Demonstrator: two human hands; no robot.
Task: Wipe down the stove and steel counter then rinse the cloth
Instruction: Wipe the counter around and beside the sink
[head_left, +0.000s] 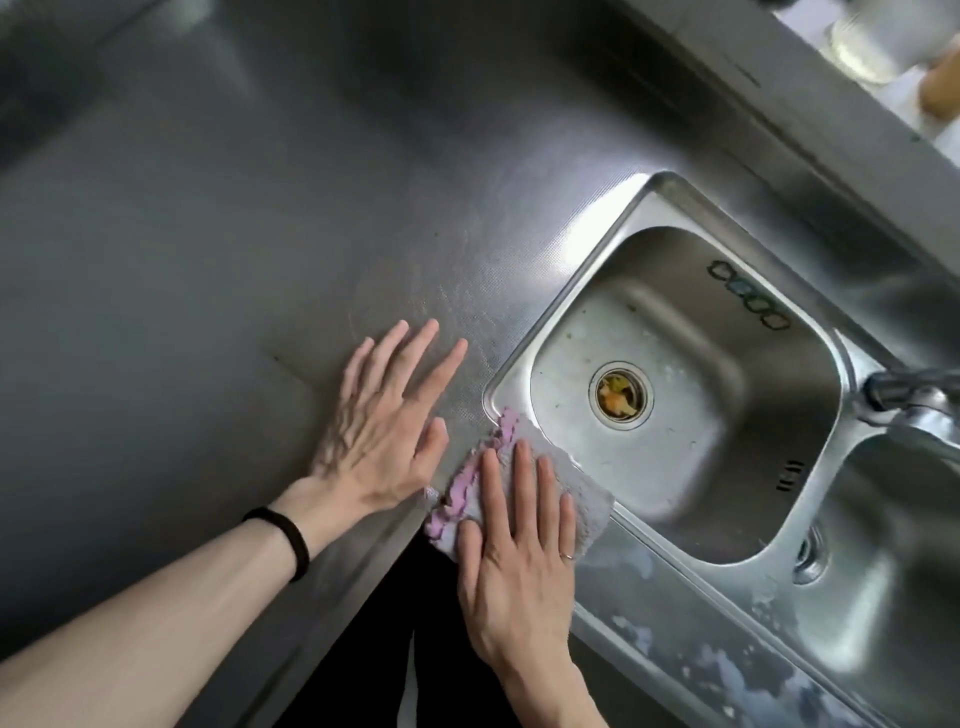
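Both hands flat on the steel counter, the right one pressing the cloth at the sink's near corner.

At the counter's front edge the right hand (519, 551), a ring (569, 556) on one finger, lies palm-down with straight fingers on the grey, pink-edged cloth (587, 493). It grips nothing. The cloth lies over the counter's front edge and onto the near-left corner of the sink (769, 415) rim. Just beside it on the left, the left hand (384, 426) rests open and flat on the bare steel counter (234, 234), fingers spread, with a black band (291, 540) on the wrist. Farther in, food scraps sit in the basin's drain (621, 396). At the right edge a tap (904, 389) stands between this basin and a second basin (893, 545).
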